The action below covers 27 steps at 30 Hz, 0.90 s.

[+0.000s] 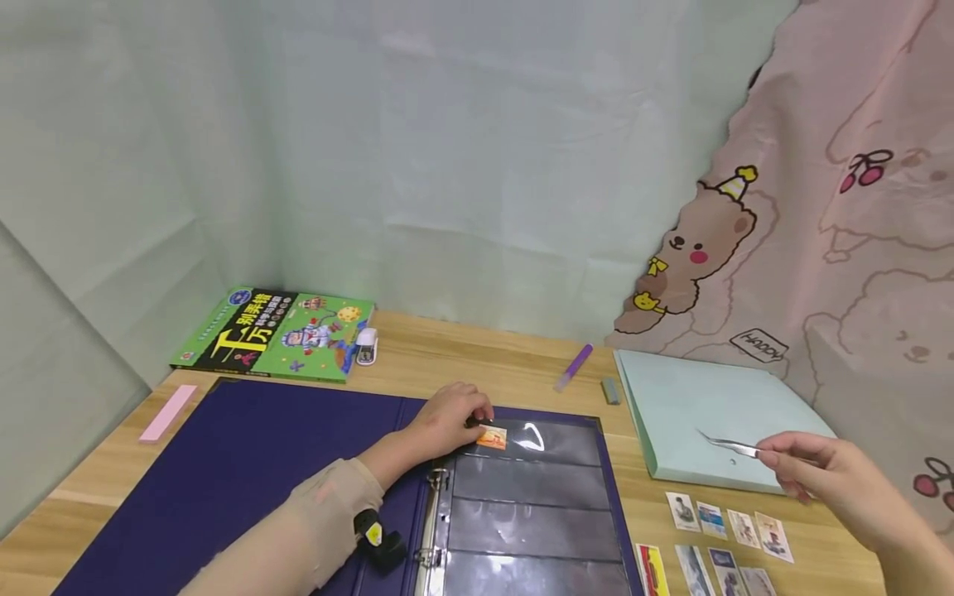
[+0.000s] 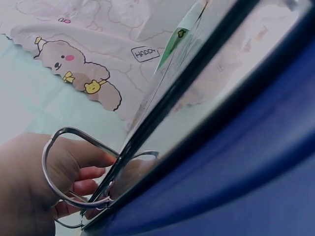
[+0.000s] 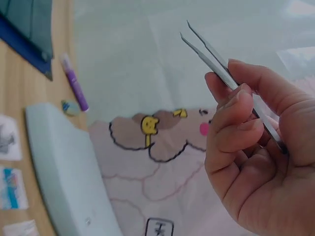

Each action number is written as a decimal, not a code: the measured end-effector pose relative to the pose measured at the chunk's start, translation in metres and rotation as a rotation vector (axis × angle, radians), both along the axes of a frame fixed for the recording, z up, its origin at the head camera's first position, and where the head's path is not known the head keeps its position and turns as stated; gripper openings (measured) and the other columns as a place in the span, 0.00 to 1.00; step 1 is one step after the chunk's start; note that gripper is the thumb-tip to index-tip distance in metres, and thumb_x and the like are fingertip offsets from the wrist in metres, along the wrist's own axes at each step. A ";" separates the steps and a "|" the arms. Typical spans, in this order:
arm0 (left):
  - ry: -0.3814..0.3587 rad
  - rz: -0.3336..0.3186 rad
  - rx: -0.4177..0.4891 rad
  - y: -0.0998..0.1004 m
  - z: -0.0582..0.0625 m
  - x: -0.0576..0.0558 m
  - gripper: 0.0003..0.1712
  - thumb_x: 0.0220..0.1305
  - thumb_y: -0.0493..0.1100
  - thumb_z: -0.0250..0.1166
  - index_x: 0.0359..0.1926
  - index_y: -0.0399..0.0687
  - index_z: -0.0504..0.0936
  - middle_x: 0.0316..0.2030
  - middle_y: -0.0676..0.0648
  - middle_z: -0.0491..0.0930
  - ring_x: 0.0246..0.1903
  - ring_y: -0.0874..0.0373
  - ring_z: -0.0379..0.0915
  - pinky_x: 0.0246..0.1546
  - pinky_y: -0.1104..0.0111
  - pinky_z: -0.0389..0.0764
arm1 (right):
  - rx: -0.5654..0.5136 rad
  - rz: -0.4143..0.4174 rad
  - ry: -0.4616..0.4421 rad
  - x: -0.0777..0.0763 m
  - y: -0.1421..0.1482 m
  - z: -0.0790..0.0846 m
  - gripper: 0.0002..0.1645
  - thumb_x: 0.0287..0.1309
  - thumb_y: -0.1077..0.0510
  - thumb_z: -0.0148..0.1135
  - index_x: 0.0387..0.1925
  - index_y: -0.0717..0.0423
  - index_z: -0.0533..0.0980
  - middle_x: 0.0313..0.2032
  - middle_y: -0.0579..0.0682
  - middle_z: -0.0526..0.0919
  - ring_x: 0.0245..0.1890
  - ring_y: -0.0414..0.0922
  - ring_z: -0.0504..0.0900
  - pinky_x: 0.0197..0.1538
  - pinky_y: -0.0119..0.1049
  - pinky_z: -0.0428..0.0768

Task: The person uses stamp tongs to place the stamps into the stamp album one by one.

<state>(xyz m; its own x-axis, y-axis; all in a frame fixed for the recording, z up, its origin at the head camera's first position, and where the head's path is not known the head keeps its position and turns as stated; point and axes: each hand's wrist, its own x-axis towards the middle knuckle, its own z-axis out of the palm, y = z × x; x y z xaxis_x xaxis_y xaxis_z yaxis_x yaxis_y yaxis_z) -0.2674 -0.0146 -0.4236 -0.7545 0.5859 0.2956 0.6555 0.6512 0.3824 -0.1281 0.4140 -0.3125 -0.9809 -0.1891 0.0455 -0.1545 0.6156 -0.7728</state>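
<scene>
A stamp album [image 1: 298, 463] with dark blue covers lies open, showing a black page [image 1: 537, 476] with rows of clear pockets. My left hand [image 1: 453, 416] is at the page's upper left, thumb and curled fingers pinching its edge. Right beside these fingertips, an orange stamp [image 1: 492, 437] lies in the top row. In the left wrist view a metal binder ring [image 2: 47, 167] stands in front of the left hand [image 2: 74, 167]. My right hand [image 1: 835, 476] holds metal tweezers [image 1: 734, 447] with bent tips above a pale green folder [image 1: 708, 414]. Nothing sits between the tweezer tips [image 3: 199, 42].
Several loose stamps [image 1: 711, 520] lie in rows right of the album. Behind it are a purple pen [image 1: 574, 367] and a grey eraser [image 1: 610, 391]. A green book [image 1: 283, 335], a small white item [image 1: 367, 346] and a pink strip [image 1: 168, 414] lie at the left.
</scene>
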 end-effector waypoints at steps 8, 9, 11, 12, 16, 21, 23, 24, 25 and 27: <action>0.007 -0.009 0.003 0.000 -0.001 0.000 0.07 0.49 0.42 0.67 0.32 0.53 0.79 0.28 0.56 0.74 0.32 0.64 0.66 0.41 0.67 0.69 | -0.216 0.013 -0.098 0.022 0.024 -0.030 0.18 0.63 0.69 0.40 0.41 0.52 0.76 0.22 0.37 0.72 0.20 0.47 0.64 0.21 0.41 0.58; 0.007 -0.009 0.003 0.001 -0.001 0.000 0.07 0.49 0.42 0.66 0.32 0.53 0.79 0.28 0.56 0.74 0.32 0.64 0.66 0.41 0.67 0.69 | -0.230 0.007 -0.113 0.024 0.026 -0.033 0.19 0.64 0.69 0.40 0.41 0.51 0.76 0.22 0.37 0.72 0.20 0.47 0.63 0.22 0.42 0.57; 0.009 -0.006 0.003 0.001 -0.001 0.000 0.07 0.49 0.42 0.67 0.32 0.53 0.79 0.28 0.56 0.74 0.32 0.64 0.66 0.40 0.67 0.69 | -0.218 -0.039 -0.157 0.028 0.028 -0.038 0.18 0.65 0.66 0.40 0.41 0.49 0.76 0.22 0.37 0.71 0.20 0.47 0.64 0.23 0.42 0.58; 0.008 -0.004 0.004 0.001 -0.002 0.000 0.08 0.49 0.42 0.67 0.32 0.54 0.79 0.28 0.56 0.74 0.32 0.64 0.66 0.40 0.68 0.69 | -0.196 -0.074 -0.179 0.030 0.030 -0.039 0.17 0.65 0.64 0.41 0.40 0.48 0.76 0.21 0.37 0.71 0.19 0.47 0.65 0.23 0.42 0.58; 0.022 -0.007 0.001 0.002 -0.002 -0.001 0.08 0.48 0.42 0.67 0.33 0.54 0.79 0.28 0.56 0.74 0.32 0.64 0.66 0.39 0.68 0.69 | -0.066 -0.212 -0.241 0.038 0.035 -0.046 0.13 0.65 0.57 0.44 0.39 0.47 0.76 0.19 0.37 0.69 0.19 0.45 0.68 0.23 0.40 0.64; 0.017 -0.011 -0.001 0.003 -0.002 -0.001 0.08 0.49 0.42 0.67 0.32 0.54 0.79 0.28 0.56 0.74 0.32 0.64 0.66 0.39 0.68 0.69 | -0.035 -0.216 -0.318 0.041 0.045 -0.055 0.14 0.66 0.53 0.43 0.39 0.44 0.77 0.18 0.38 0.68 0.20 0.44 0.70 0.23 0.38 0.66; 0.012 -0.006 -0.002 0.003 -0.001 -0.001 0.07 0.49 0.42 0.67 0.32 0.54 0.79 0.28 0.56 0.74 0.32 0.64 0.66 0.39 0.68 0.69 | -0.052 -0.169 -0.349 0.039 0.047 -0.059 0.16 0.66 0.54 0.42 0.41 0.47 0.77 0.18 0.39 0.67 0.19 0.45 0.69 0.24 0.38 0.66; 0.012 -0.005 -0.002 0.003 -0.001 -0.001 0.07 0.49 0.42 0.67 0.32 0.54 0.79 0.28 0.56 0.74 0.32 0.64 0.66 0.39 0.68 0.69 | -0.051 -0.144 -0.367 0.038 0.047 -0.060 0.17 0.67 0.54 0.41 0.42 0.52 0.77 0.17 0.39 0.67 0.19 0.44 0.69 0.24 0.38 0.67; 0.012 -0.003 -0.003 0.002 -0.001 -0.001 0.07 0.49 0.43 0.67 0.32 0.54 0.79 0.28 0.56 0.73 0.32 0.64 0.66 0.39 0.69 0.69 | -0.034 -0.145 -0.381 0.037 0.046 -0.061 0.18 0.66 0.53 0.41 0.42 0.55 0.76 0.17 0.40 0.67 0.19 0.44 0.69 0.24 0.38 0.67; 0.019 -0.003 -0.002 0.000 -0.001 -0.001 0.08 0.48 0.43 0.67 0.32 0.54 0.79 0.27 0.56 0.73 0.32 0.64 0.66 0.38 0.69 0.69 | 0.018 -0.158 -0.387 0.036 0.042 -0.063 0.20 0.66 0.51 0.43 0.44 0.60 0.75 0.17 0.40 0.68 0.18 0.42 0.70 0.24 0.36 0.69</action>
<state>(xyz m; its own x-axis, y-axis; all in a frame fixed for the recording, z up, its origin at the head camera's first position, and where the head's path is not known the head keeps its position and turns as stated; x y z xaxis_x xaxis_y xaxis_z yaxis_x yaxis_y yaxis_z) -0.2687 -0.0142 -0.4242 -0.7472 0.5884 0.3089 0.6644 0.6502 0.3686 -0.0923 0.4562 -0.3758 -0.9422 -0.0320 -0.3337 0.2425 0.6221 -0.7444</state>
